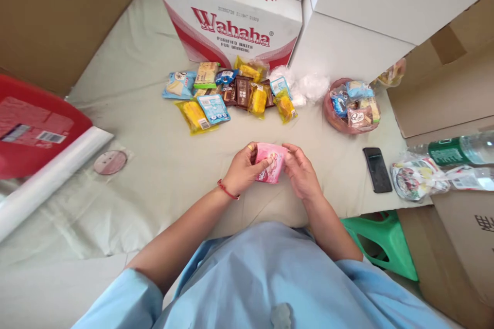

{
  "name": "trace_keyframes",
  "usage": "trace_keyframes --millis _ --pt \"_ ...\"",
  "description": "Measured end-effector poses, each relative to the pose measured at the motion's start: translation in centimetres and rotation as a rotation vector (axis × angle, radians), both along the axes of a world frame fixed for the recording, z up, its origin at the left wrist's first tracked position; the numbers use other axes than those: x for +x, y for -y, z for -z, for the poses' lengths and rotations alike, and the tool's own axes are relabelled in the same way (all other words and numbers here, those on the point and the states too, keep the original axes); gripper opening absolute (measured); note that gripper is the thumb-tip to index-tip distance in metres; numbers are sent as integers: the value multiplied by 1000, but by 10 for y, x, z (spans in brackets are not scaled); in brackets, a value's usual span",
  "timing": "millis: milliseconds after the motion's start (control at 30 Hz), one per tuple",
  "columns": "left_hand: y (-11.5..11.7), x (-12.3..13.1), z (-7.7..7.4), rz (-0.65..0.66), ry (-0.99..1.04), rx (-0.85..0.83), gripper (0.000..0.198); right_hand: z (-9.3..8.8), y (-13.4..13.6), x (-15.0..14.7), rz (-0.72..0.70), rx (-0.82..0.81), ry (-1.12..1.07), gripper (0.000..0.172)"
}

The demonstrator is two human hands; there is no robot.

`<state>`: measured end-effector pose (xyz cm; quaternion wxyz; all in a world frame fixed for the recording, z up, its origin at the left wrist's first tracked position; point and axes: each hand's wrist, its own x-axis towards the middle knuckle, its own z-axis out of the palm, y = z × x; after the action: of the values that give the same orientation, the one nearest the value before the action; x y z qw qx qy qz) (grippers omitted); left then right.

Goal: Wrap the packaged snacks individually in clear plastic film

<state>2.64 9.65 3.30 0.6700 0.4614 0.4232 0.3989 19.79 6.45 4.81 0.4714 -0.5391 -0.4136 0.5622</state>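
Low over the near part of the covered table, a pink snack packet (275,170) is held between my two hands. My left hand (244,168) grips its left side, thumb across the front and fingers behind. At the packet's right edge, my right hand (301,170) pinches it with thumb and fingertips. Beyond the hands lies a pile of wrapped snacks, with a yellow packet (193,115), a light blue packet (179,85) and a brown chocolate packet (243,93) among them. To the right, a pink bowl (335,117) holds several more packets.
A Wahaha carton (235,25) and white boxes (351,41) stand behind the snacks. A phone (377,169), a plastic bottle (459,150) and a bagged item (417,179) lie right. On the left are a red container (34,128) and a white roll (57,180). A green stool (382,239) stands below.
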Motion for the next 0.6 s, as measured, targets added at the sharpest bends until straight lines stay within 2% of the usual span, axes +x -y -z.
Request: trace_keyframes --millis 67,167,267,367,467,533,600 --pt "-1 8 5 11 -14 29 47 5 3 6 -25 48 178 56" --pt "-6 8 14 30 85 -2 57 6 3 27 -56 66 307 49" --pt "-15 -3 19 29 249 -101 56 -12 -14 76 84 93 332 54" --pt "-22 -13 19 69 329 -182 45 -47 -53 148 363 180 437 60" --pt "-23 -16 19 95 325 -176 41 -77 -111 215 619 252 623 51" --pt "-23 -14 20 103 310 -166 41 -85 -148 241 696 198 687 48" --pt "-23 -13 21 98 313 -168 40 -82 -174 249 660 136 845 44"
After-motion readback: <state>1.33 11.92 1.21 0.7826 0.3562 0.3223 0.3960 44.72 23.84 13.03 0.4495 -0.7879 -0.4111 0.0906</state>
